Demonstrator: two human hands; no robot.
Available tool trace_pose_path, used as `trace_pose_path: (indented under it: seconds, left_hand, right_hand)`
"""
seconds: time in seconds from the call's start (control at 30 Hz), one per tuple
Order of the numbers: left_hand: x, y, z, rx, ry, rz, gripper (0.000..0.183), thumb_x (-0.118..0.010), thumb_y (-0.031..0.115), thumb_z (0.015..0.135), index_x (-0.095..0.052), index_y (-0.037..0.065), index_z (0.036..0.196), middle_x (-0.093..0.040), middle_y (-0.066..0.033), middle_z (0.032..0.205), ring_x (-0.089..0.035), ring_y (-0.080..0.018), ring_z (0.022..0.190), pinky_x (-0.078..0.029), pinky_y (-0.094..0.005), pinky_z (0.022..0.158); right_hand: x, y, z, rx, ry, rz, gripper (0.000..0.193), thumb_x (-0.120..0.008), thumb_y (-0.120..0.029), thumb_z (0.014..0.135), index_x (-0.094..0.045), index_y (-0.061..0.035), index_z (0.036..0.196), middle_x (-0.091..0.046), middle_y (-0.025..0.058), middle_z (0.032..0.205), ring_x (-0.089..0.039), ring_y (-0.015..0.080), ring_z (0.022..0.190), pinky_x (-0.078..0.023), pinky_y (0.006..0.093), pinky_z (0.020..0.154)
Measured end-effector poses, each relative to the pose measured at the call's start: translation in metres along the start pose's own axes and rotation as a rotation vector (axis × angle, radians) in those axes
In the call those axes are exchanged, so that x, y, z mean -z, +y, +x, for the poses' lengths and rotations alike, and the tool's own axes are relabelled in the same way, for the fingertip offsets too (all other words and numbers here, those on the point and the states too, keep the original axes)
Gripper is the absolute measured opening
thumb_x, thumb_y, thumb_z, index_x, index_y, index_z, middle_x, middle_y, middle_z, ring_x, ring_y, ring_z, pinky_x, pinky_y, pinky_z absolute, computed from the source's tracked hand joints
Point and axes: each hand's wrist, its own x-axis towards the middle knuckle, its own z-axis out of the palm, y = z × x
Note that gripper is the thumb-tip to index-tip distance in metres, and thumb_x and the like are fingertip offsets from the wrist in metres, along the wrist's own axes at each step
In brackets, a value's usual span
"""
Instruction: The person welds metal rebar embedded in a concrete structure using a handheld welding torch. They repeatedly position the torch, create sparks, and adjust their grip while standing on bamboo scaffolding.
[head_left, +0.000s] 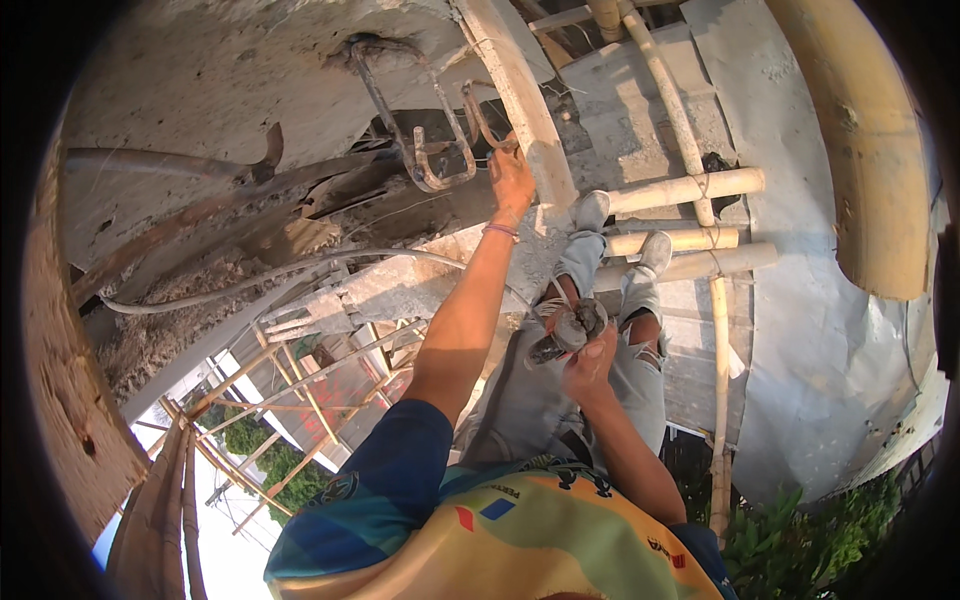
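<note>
Bent bar (437, 184) rusty brown; shirt (530, 535) yellow, green, blue; bamboo (690, 190) tan.

Left arm (465, 305): what a stretch here, long, nearly straight, angled up and rightward!
Left wrist (507, 217): roughly in line with the arm, high in view.
Left hand (512, 180): far out front, fingers bent, their tips tough to make out.
Right arm (635, 455): tucked in closer, slanting up and leftward.
Right hand (594, 362): lower, nearer, fingers curled in a grip!
</note>
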Motion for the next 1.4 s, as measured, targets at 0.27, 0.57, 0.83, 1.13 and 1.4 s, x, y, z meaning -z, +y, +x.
trace_pose_path:
  seconds: [0.27, 0.57, 0.83, 1.13, 1.4]
  left_hand:
    - [0.008, 0.026, -0.004, -0.018, -0.169, 0.178, 0.024, -0.053, 0.010, 0.092, -0.061, 0.000, 0.112, -0.065, -0.0230, 0.097, -0.062, -0.0401, 0.090, -0.049, -0.0446, 0.079]
    - [0.045, 0.096, -0.012, 0.133, -0.437, -0.122, 0.027, -0.054, 0.014, 0.092, -0.060, 0.000, 0.114, -0.065, -0.0218, 0.099, -0.061, -0.0384, 0.093, -0.048, -0.0440, 0.081]
    - [0.061, 0.122, 0.003, 0.223, -0.621, -0.243, 0.030, -0.054, 0.017, 0.091, -0.059, 0.000, 0.115, -0.064, -0.0207, 0.102, -0.061, -0.0369, 0.095, -0.048, -0.0435, 0.083]
    - [0.067, 0.125, 0.021, 0.232, -0.708, -0.290, 0.034, -0.054, 0.022, 0.091, -0.058, 0.000, 0.117, -0.063, -0.0195, 0.105, -0.060, -0.0352, 0.097, -0.047, -0.0428, 0.086]
    - [0.070, 0.126, 0.042, 0.200, -0.735, -0.280, 0.037, -0.055, 0.025, 0.091, -0.057, 0.000, 0.118, -0.063, -0.0184, 0.107, -0.060, -0.0337, 0.100, -0.047, -0.0423, 0.088]
  right_hand:
    - [-0.034, -0.021, 0.044, 0.020, 0.119, 0.126, 0.087, -0.037, -0.077, 0.087, -0.058, 0.0070, 0.092, -0.050, 0.0065, 0.060, -0.060, 0.0131, 0.054, -0.045, 0.0284, 0.047]
    - [-0.049, -0.001, 0.072, 0.070, 0.136, -0.053, 0.078, -0.038, -0.075, 0.088, -0.052, 0.0019, 0.079, -0.046, 0.0132, 0.059, -0.050, 0.0296, 0.054, -0.038, 0.0392, 0.052]
    - [-0.054, 0.003, 0.079, 0.087, 0.167, -0.080, 0.077, -0.038, -0.075, 0.088, -0.057, -0.0004, 0.084, -0.048, 0.0145, 0.062, -0.051, 0.0335, 0.056, -0.038, 0.0406, 0.053]
    - [-0.059, 0.017, 0.090, 0.199, 0.197, -0.051, 0.081, -0.039, -0.077, 0.086, -0.057, 0.0014, 0.083, -0.050, 0.0133, 0.062, -0.053, 0.0320, 0.055, -0.039, 0.0406, 0.051]
    - [-0.066, 0.024, 0.115, 0.235, 0.082, 0.086, 0.068, -0.037, -0.060, 0.096, -0.055, 0.0053, 0.095, -0.051, 0.0115, 0.063, -0.045, 0.0231, 0.054, -0.036, 0.0359, 0.050]
